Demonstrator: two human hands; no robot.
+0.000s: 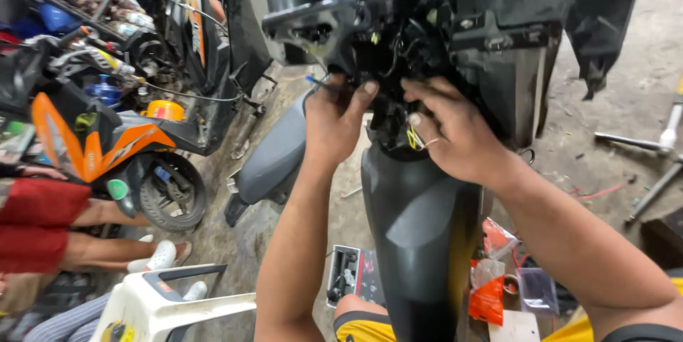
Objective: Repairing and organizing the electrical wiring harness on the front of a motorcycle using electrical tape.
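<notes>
A stripped scooter front (455, 22) fills the upper middle, its black frame and wiring exposed. My left hand (336, 123) reaches into the wiring cluster (388, 57), fingers curled around black cables near a blue-tipped wire. My right hand (449, 130) presses against the same opening from the right, fingertips on a yellow wire bundle (414, 139). Below the hands the scooter's dark grey front panel (420, 228) runs down toward me.
An orange and black scooter (107, 139) stands at left, next to a seated person's legs (92, 235). A grey loose body panel (274, 160) lies on the concrete. A small tool case (353, 274), orange packets (489, 285) and a wrench (658, 146) lie on the floor.
</notes>
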